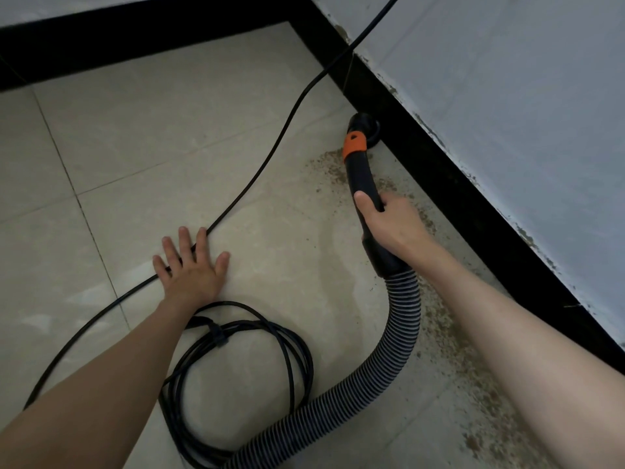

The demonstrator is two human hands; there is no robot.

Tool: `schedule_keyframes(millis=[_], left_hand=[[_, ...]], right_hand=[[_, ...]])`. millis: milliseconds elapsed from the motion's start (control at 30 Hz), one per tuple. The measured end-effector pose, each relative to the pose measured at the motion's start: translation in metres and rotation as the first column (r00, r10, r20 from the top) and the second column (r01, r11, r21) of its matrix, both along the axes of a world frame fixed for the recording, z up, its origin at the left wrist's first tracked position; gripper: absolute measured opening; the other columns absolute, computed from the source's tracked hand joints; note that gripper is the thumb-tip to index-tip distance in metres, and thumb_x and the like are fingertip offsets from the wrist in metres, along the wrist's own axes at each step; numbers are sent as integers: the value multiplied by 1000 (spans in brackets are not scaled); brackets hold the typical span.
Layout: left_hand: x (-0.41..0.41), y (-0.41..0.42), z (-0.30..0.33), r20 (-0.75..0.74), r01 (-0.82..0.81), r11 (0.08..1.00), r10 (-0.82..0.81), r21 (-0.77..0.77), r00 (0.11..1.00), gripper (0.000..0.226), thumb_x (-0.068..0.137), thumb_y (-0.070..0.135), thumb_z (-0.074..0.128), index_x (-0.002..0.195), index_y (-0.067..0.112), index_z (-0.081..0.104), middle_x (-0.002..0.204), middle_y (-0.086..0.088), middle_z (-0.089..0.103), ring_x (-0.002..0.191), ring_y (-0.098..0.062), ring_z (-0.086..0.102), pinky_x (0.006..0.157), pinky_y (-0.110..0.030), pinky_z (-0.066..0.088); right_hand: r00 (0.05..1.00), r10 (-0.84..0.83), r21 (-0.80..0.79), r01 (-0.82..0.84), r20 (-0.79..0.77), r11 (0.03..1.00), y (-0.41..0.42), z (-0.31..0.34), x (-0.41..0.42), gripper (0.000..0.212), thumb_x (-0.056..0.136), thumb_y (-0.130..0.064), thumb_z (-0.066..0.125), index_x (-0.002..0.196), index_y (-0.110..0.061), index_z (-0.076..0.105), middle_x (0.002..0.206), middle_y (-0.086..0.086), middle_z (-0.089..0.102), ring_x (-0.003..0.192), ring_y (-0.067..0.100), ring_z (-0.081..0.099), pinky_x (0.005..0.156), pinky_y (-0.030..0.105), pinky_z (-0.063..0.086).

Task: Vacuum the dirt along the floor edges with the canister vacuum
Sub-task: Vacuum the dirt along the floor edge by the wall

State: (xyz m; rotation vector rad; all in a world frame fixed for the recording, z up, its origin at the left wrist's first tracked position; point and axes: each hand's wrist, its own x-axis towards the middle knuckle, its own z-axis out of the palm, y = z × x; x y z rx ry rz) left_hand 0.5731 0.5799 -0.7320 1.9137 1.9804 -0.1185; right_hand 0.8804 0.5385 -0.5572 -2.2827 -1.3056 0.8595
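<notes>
1. Against the right skirting, the right hand grips the vacuum handle; its nozzle meets dirt.
2. Left hand lies flat, fingers spread, on the cable.
3. Coiled cord sits near the hose.

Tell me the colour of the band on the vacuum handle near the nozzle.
Orange; the band rings the black vacuum handle, shown clearly in the head view.

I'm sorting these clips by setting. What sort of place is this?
Probably an indoor room corner, perhaps in a home: a beige tiled floor, black skirting under a pale painted wall, with dirt along the edge.
</notes>
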Motion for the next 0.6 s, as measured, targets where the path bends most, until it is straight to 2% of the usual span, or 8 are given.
schedule_keyframes(millis=[133,200,300,400,600], left_hand=[[-2,1,-6,22,-16,1000,15,16,1000,86,78,77,-3,152,33,-3,161,-4,-9,146,-33,-13,112,-53,-12],[-3,2,-7,19,-15,999,14,35,1000,86,79,77,-1,153,32,2,161,-7,-3,146,-34,-8,110,-50,-13],[-3,2,-9,-11,-5,999,5,33,1000,85,83,77,2,153,30,8,161,-9,4,145,-35,-2,107,-46,-16],[-5,3,-13,3,-18,999,18,47,1000,86,80,80,-4,152,33,3,161,-8,1,146,-34,-4,108,-43,-16],[-1,2,-9,12,-24,998,23,60,1000,83,81,75,3,153,32,3,161,-7,-3,146,-35,-9,112,-54,-9]], right_hand=[[980,182,-35,-180,76,983,-12,6,-23,35,97,-56,43,93,-22,50,73,-3,57,62,13,57,48,27,36],[955,281,-62,-276,91,959,-16,9,-36,37,97,-58,41,100,-23,49,73,-3,57,62,15,58,49,27,39],[912,383,-87,-374,146,923,-20,16,-48,39,97,-60,38,103,-22,47,72,-4,53,60,12,53,47,27,32],[897,423,-100,-413,130,905,-23,22,-52,40,97,-59,39,104,-21,47,74,-4,53,63,13,53,49,28,33],[895,443,-155,-431,50,889,-47,17,-40,37,97,-58,41,100,-23,48,73,-4,56,60,12,55,49,27,35]])
